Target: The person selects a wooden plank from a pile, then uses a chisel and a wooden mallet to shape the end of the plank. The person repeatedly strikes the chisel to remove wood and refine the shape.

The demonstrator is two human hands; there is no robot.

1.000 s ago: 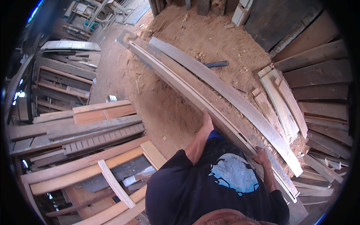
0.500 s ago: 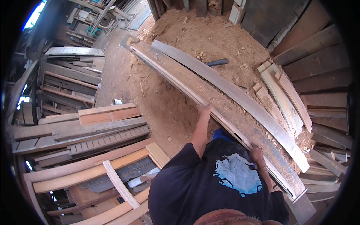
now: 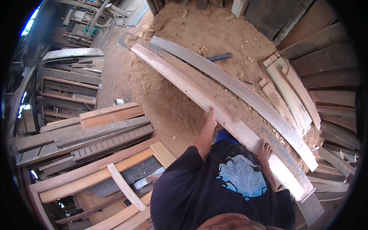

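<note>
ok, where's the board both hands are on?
Head view: the board slants from upper left to lower right, below-left of the long grey board, with the left hand at its near edge and right hand farther down.

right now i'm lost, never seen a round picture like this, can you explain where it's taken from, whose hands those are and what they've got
No machine here: those are a person's bare hands. A wide fisheye camera on that person's head looks down, so straight edges bend. The left hand grips a pale plank; the right hand has its fingers on top of it. Under it is a dusty brown surface, with a greyish plank on its far side. Sawdust lies beyond.
</note>
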